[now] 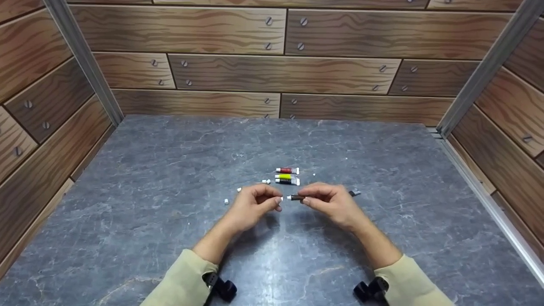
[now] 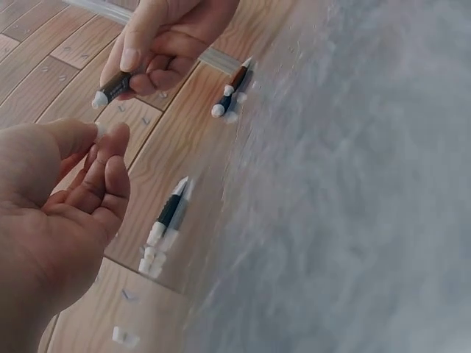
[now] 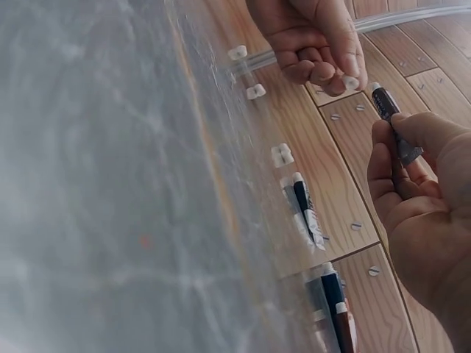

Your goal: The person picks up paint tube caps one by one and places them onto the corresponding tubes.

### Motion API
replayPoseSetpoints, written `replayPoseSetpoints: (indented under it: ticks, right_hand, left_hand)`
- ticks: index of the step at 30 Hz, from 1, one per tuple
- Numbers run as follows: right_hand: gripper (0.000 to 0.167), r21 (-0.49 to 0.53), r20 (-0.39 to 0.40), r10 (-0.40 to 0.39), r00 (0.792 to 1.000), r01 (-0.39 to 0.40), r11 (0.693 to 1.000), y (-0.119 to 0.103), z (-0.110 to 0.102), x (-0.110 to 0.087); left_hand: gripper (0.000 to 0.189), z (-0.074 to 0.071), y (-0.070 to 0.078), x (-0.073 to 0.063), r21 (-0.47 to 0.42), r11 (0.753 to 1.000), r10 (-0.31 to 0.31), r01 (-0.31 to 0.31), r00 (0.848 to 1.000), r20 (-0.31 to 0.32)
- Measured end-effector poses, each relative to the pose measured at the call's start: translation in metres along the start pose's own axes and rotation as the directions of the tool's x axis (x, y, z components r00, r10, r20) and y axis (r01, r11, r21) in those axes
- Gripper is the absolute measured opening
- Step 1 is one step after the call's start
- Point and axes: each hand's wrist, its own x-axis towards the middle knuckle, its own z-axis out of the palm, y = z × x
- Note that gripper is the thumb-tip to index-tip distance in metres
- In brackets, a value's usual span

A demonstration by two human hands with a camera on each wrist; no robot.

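Note:
Between thumb and fingertips, my left hand (image 1: 254,207) pinches a small white cap (image 3: 351,83). My right hand (image 1: 333,204) grips a dark brown paint tube (image 1: 295,197), its white nozzle end pointing left at the cap. A short gap separates cap and nozzle in the head view. Part of the tube is covered by the right fingers. Just beyond the hands lie a red paint tube (image 1: 287,171), a yellow one (image 1: 284,176) and a black one (image 1: 287,182), side by side with their white ends to the left.
Loose white caps lie beyond and left of my left hand, among them one cap (image 1: 226,201) and a pair of caps (image 1: 266,181). Another dark tube (image 1: 355,193) shows behind my right hand. Wood-patterned walls (image 1: 229,72) enclose the grey marbled table (image 1: 170,161).

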Motion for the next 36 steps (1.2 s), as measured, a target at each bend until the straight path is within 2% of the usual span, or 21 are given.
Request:
replayPoseSetpoints:
  ticks: [5,20,32,36]
  right_hand:
    - [0.024,0.013,0.008,-0.015,1.0,0.015,1.0,0.0024,0.0016,-0.0001]
    - [0.024,0.028,0.008,-0.019,1.0,0.019,0.999,0.0053,0.0053,0.0]
    - [0.021,0.021,0.009,-0.01,1.0,0.01,1.0,0.0057,0.007,0.0011]
    - [0.021,0.017,0.012,0.003,1.0,-0.003,1.0,0.0068,0.0076,0.0004]
  left_hand:
    - [0.016,0.0023,0.0031,-0.0017,-0.031,0.999,-0.01,0.01,1.0,0.001]
    - [0.014,0.0036,0.0039,-0.0018,-0.042,0.999,0.002,-0.001,1.0,0.013]
    - [0.013,0.0034,0.0037,-0.001,0.016,0.999,0.034,-0.034,0.999,0.004]
    - [0.01,0.004,0.0036,-0.0018,0.074,0.996,0.056,-0.055,0.998,-0.002]
